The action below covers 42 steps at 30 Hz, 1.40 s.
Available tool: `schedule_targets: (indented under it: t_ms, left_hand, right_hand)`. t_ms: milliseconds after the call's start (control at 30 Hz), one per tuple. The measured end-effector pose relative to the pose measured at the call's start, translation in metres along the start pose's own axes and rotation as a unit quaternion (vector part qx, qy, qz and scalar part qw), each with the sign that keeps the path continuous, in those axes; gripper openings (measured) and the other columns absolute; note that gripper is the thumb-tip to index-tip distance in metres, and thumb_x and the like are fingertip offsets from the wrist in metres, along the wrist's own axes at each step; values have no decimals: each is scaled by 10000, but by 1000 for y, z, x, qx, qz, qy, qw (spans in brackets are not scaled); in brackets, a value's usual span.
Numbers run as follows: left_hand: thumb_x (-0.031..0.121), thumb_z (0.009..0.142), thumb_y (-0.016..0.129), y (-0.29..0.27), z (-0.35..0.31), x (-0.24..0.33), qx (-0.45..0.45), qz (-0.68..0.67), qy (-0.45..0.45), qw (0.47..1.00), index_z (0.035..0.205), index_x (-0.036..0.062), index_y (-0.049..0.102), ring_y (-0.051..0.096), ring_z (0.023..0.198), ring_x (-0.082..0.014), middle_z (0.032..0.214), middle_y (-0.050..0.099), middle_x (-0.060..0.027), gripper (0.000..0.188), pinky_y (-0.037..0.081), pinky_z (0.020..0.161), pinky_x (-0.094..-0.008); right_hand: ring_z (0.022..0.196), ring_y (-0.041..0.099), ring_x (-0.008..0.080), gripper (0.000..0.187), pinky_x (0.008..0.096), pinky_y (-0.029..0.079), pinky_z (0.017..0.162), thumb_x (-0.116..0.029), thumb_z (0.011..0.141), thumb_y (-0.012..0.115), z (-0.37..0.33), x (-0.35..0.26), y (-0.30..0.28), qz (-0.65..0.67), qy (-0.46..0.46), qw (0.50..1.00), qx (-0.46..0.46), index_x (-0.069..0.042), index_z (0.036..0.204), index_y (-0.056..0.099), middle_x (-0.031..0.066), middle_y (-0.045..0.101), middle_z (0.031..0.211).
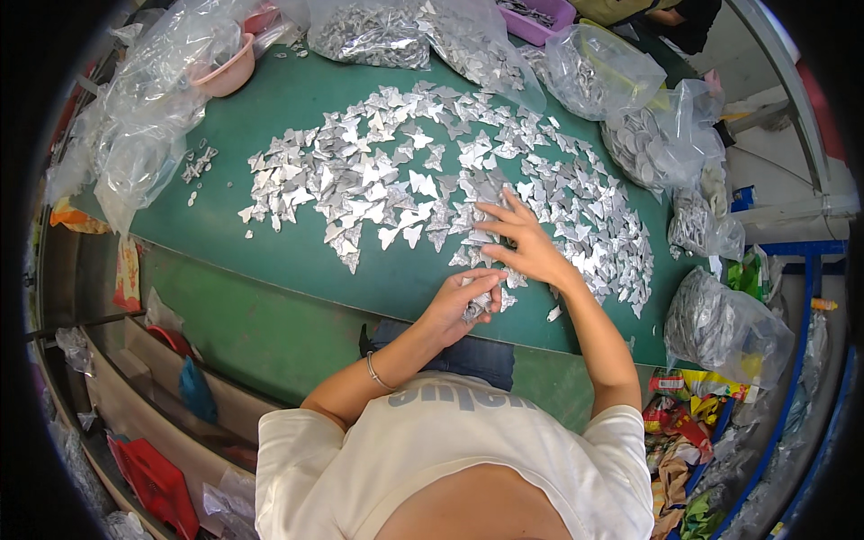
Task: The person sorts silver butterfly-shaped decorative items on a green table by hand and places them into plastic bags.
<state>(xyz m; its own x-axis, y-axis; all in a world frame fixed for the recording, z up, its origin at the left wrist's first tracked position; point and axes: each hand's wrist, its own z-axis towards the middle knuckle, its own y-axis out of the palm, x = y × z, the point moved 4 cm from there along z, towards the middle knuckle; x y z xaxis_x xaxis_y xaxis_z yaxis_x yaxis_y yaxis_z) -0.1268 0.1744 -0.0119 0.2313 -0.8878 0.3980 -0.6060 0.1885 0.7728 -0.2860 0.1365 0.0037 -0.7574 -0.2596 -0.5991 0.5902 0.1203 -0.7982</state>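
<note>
Head view: the left hand (459,301) has its grip closed around a small stack of silver butterfly cutouts (477,306) at the green bench's (297,261) near edge. The right hand (522,243), fingers spread open, presses on the scattered silver butterfly pieces (396,180).

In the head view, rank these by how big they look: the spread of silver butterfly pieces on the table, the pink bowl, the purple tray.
1. Spread of silver butterfly pieces, by far.
2. and 3. Pink bowl and purple tray: both partly hidden, too alike to rank.
</note>
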Motion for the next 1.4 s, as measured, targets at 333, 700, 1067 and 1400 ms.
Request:
schedule_targets:
  t_ms: [333, 700, 1067, 1400]
  left_hand:
    - [141, 900, 574, 0, 0, -6, -68, 40, 25, 997, 1041, -26, 600, 463, 532, -90, 642, 511, -22, 219, 310, 414, -212]
    - [143, 920, 538, 0, -3, -3, -65, 91, 35, 993, 1028, -26, 596, 405, 446, -79, 577, 491, -40, 209, 283, 382, -215]
    - [159, 922, 536, -4, -1, 2, -45, 124, 33, 991, 1033, -17, 608, 398, 457, -70, 580, 486, -29, 220, 244, 367, -198]
    - [340, 984, 371, 4, 3, 7, -10, -76, -21, 997, 1180, -24, 512, 618, 887, -224, 1007, 618, -137, 437, 522, 706, -312]
  right_hand:
    - [1338, 242, 406, 658, 498, 192, 1084, -500, 838, 557, 70, 48, -1, -195, 119, 962, 147, -49, 1308, 458, 234, 345, 1400]
    - [1354, 261, 341, 497, 516, 163, 1092, -305, 875, 564, 24, 1, -17, 109, 27, 993, 43, -123, 1323, 450, 169, 393, 1395]
    - [1211, 438, 306, 332, 481, 285, 1019, -245, 854, 604, -2, -11, -1, -81, 49, 989, 115, -55, 1126, 599, 132, 529, 1237]
    - [994, 508, 257, 186, 392, 351, 870, -172, 747, 695, 37, 34, -24, -199, 33, 946, 253, -14, 837, 652, 80, 603, 999]
